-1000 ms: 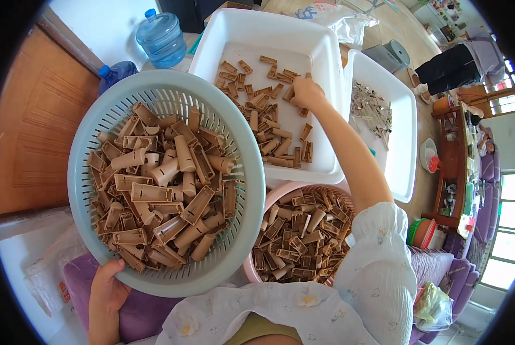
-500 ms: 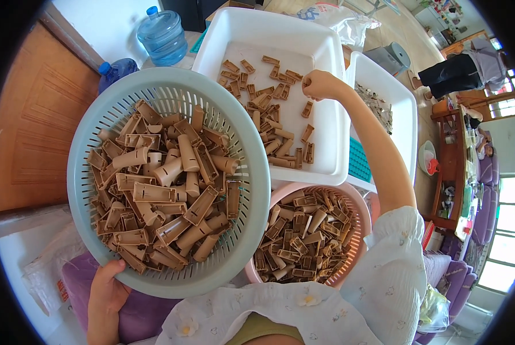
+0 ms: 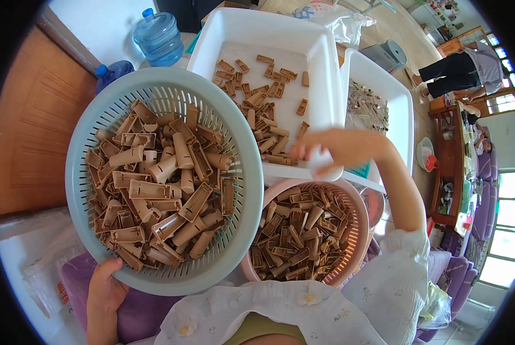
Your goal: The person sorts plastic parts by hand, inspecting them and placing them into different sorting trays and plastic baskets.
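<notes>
There are two round slotted plastic baskets (image 3: pixel 253 184), grey-blue and pink; two rectangular white plastic tubs (image 3: pixel 404 118); two translucent blue water bottles (image 3: pixel 157 41); brown plastic half-tube pieces (image 3: pixel 147 190) beyond counting.

Nothing can be read out with certainty. Blue character-like printing, with some red beside it, stands on the white plastic bag (image 3: pixel 348 26) beyond the far right corner of the large white tray (image 3: pixel 269 26), but the slant and the folds leave it illegible. A small red-orange printed patch shows on the clear plastic bag (image 3: pixel 43 273) by the left edge of the purple cloth (image 3: pixel 139 317), too small to make out
</notes>
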Tool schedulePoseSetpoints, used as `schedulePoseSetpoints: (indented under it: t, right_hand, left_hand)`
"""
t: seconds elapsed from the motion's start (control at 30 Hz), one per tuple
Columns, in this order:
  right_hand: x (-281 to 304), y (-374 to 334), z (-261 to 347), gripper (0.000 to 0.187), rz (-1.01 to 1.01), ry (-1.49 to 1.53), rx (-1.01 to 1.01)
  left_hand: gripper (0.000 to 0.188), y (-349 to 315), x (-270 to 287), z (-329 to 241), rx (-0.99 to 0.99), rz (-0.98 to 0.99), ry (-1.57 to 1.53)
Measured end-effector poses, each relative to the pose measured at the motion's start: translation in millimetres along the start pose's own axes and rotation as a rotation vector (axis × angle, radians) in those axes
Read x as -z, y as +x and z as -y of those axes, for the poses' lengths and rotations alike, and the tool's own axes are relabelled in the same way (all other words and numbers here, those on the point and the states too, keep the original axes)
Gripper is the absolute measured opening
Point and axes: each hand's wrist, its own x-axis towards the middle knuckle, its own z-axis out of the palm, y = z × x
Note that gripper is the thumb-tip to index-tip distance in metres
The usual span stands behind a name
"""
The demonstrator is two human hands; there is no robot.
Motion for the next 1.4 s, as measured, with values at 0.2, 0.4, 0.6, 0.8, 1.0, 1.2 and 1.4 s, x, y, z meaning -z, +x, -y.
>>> schedulePoseSetpoints:
  t: [0.2,0.4,0.6,0.8,1.0,1.2,1.4]
  right_hand:
    - [19.9,79.6,-142.2,0.033,-0.339,-0.996,-0.463]
    - [43.0,117.8,-109.4,0.027,-0.193,-0.886,-0.435]
    - [37.5,119.4,-143.3,0.030,-0.231,-1.006,-0.522]
    - [44.9,111.2,-121.5,0.033,-0.034,-0.958,-0.479]
    - [75.4,127.2,-141.2,0.034,-0.598,-0.469,-0.603]
    - [63.6,158.3,-152.4,0.052,-0.551,-0.679,-0.633]
    - [67.1,163.9,-143.9,0.069,-0.518,-0.422,-0.609]
  left_hand:
    - [0.043,3.0,-7.7,-3.1,0.003,0.032,-0.008]
    - [0.041,-1.8,6.1,-1.1,0.027,0.033,-0.001]
    - [0.042,-0.5,-9.7,-0.5,-0.006,-0.006,-0.024]
    - [0.045,-2.1,-3.4,-2.2,0.000,0.010,-0.026]
    - [0.047,0.4,-1.4,0.2,0.020,0.009,-0.031]
    - [0.051,-3.2,-3.6,1.6,0.002,0.004,-0.050]
    - [0.051,-3.6,-0.6,2.9,0.013,0.000,-0.063]
